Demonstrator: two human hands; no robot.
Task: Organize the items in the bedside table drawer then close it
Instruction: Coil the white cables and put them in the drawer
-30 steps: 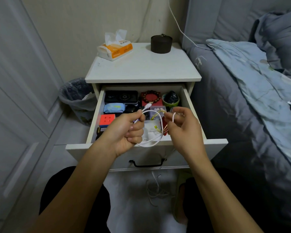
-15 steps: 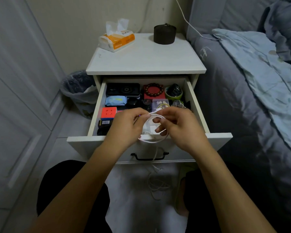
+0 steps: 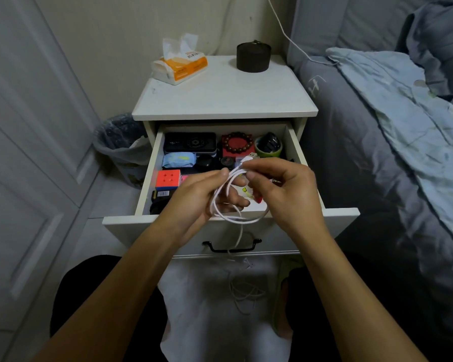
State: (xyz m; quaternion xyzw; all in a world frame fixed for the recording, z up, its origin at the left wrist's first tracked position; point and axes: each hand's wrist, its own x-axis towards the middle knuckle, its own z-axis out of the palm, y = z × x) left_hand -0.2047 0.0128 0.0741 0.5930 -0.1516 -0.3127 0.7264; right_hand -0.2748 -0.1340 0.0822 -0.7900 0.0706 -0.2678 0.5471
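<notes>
Both hands, left (image 3: 194, 199) and right (image 3: 285, 194), pinching smooth white looped cable (image 3: 221, 194) over open drawer (image 3: 296, 145).

Two hands: left hand (image 3: 194, 197) and right hand (image 3: 283, 189), with one white cable (image 3: 226, 194) looped between them. Beyond the hands, in one open drawer (image 3: 296, 142): one cube (image 3: 168, 178) just left of the left hand, one blue packet (image 3: 179, 159), one black box (image 3: 190, 142), one bead bracelet (image 3: 238, 142), one green cup (image 3: 268, 147). Farther back on top: one tissue pack (image 3: 179, 66), one dark jar (image 3: 253, 57). One bin (image 3: 120, 145) far left of the left hand.
</notes>
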